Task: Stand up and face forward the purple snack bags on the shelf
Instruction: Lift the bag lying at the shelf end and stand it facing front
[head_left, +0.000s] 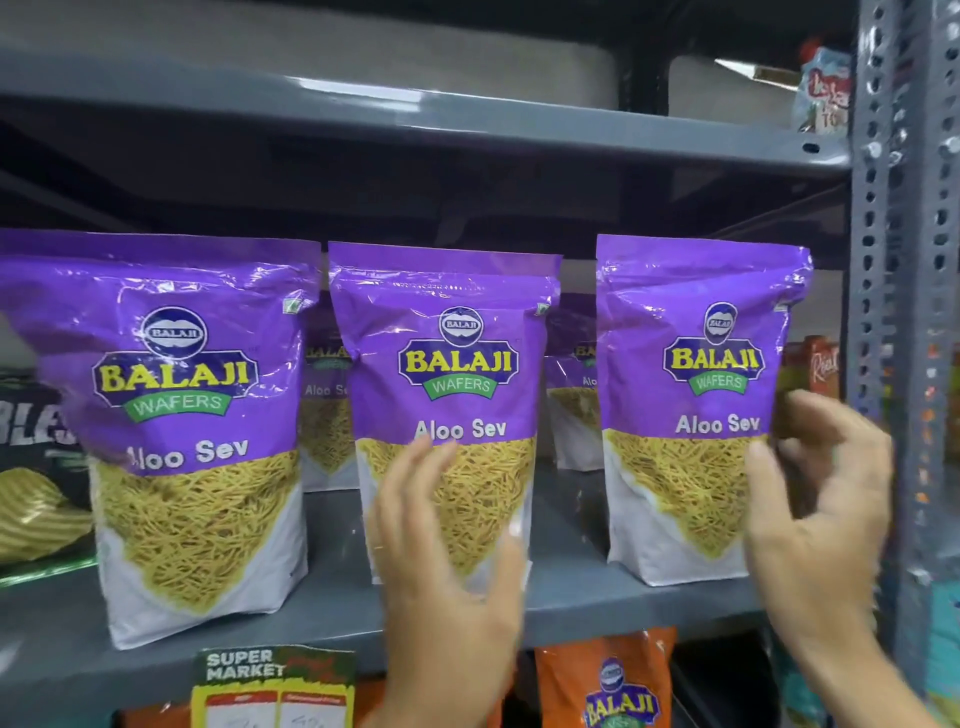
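Right hand (815, 499) is spread open around the right bag's (696, 410) edge, left hand (447, 540) open in front of the middle bag (447, 364), holding nothing. All three front bags, left bag (176, 415) too, stand facing forward on the shelf (571, 597), so it looks nearly done. Bags are full of yellow sev.

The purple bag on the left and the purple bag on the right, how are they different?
The left purple bag stands near the shelf's front edge; the right purple bag stands further back. No hand is at the left purple bag; the right hand curls around the right purple bag's edge. Both stand upright, labels forward.
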